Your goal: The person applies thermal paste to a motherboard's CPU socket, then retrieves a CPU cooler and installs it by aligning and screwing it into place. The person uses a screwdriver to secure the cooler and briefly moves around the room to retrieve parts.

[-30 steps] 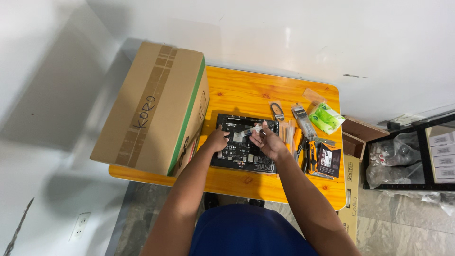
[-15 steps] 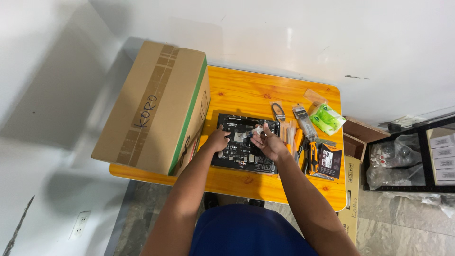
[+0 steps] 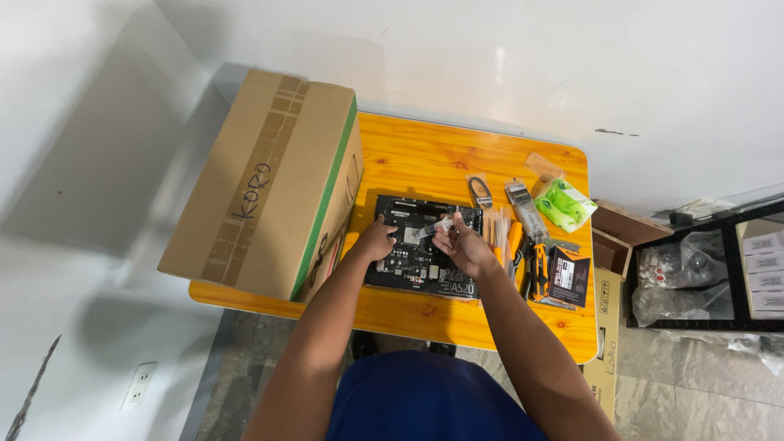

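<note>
Head view: left hand (image 3: pixel 377 242) presses flat, open, on the black circuit board (image 3: pixel 420 245) (on the yellow table (image 3: pixel 425 159)); right hand (image 3: pixel 462 245) pinches a small syringe (image 3: pixel 434 228).

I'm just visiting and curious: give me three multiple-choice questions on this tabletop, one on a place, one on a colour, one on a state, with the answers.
1. Where is the cardboard box?
A. left end of the table
B. right end
C. on the floor

2. What colour is the table top?
A. white
B. orange-yellow
C. black

3. What is the right hand doing?
A. lying flat and empty
B. holding a small syringe-like tube over the circuit board
C. gripping pliers

Answers:
1 A: the box fills the table's left end.
2 B: the bare wood shows orange-yellow.
3 B: its fingers pinch the small tube above the circuit board, where the left hand rests.
</note>
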Available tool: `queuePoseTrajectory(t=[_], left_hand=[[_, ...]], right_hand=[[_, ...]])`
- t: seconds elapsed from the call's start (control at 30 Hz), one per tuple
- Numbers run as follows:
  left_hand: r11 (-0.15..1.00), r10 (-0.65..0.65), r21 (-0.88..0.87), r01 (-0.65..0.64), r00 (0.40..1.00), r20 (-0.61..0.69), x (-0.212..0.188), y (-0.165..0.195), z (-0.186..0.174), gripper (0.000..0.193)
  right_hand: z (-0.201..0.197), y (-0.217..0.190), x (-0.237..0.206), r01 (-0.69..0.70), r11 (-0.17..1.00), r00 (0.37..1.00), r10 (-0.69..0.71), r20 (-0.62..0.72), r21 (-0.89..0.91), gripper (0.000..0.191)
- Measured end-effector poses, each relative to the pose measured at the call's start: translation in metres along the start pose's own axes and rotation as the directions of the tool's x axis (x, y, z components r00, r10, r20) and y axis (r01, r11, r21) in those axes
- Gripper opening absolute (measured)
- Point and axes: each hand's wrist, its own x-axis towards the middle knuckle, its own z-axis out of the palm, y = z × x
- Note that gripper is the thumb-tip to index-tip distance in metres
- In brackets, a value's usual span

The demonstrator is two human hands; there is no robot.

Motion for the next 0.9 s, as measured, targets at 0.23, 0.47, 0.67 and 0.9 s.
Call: queuePoseTrajectory(t=[0.23,0.47,0.67,0.9], left_hand=[[1.000,-0.008,-0.012,0.008,1.000,0.000,0.000,0.000,0.000,0.044],[0.999,0.028,-0.040,-0.037,0.980,-0.196,-0.009,0.003,-0.006,0.030],[0.987,-0.036,-0.161,0.000,0.974,-0.223,-0.004,0.003,-0.009,0.032],[0.563,-0.028,-0.795,0.226,0.966,0.255,-0.001,0.004,0.015,0.042]], right_hand=[[0.001,0.002,0.002,0.030,0.999,0.999,-0.030,0.030,0.015,0.047],[0.000,0.001,-0.003,0.020,0.999,1.000,-0.020,0.012,0.028,0.047],[0.004,0.013,-0.016,0.079,0.974,0.995,-0.063,0.081,-0.213,0.049],[0.010,0.042,-0.027,0.144,0.806,0.987,-0.072,0.146,-0.575,0.049]])
